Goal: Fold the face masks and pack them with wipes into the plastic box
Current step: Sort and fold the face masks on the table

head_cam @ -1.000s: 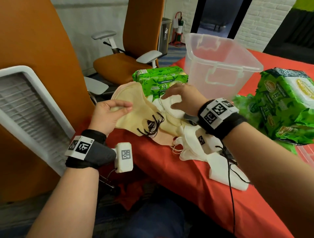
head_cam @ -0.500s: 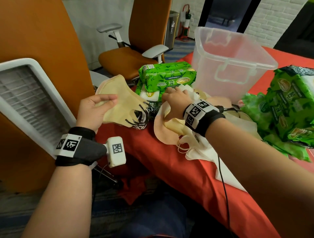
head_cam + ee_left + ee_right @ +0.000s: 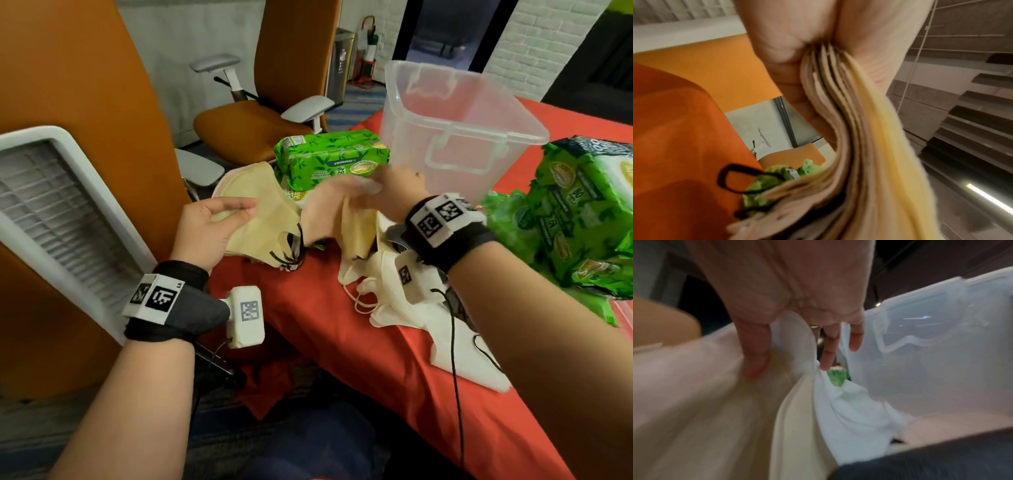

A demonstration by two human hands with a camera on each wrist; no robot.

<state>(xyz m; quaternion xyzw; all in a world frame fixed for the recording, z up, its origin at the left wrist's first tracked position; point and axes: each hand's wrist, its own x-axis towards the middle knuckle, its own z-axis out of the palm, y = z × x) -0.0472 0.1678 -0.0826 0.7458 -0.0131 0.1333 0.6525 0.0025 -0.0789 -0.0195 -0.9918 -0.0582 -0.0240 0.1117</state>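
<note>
My left hand pinches a stack of folded beige masks with black ear loops, held off the table's left edge; the left wrist view shows the stack squeezed between thumb and fingers. My right hand grips a pink and yellow mask lifted from the pile of white masks; in the right wrist view its thumb presses the mask. A clear plastic box stands open behind. A green wipes pack lies left of the box.
More green wipes packs are heaped at the right on the red tablecloth. Orange office chairs and a white grille panel stand to the left of the table.
My right hand has lifted a pink and yellow mask off the pile and brought it up toward the stack in my left hand. The left hand stays about where it was.
</note>
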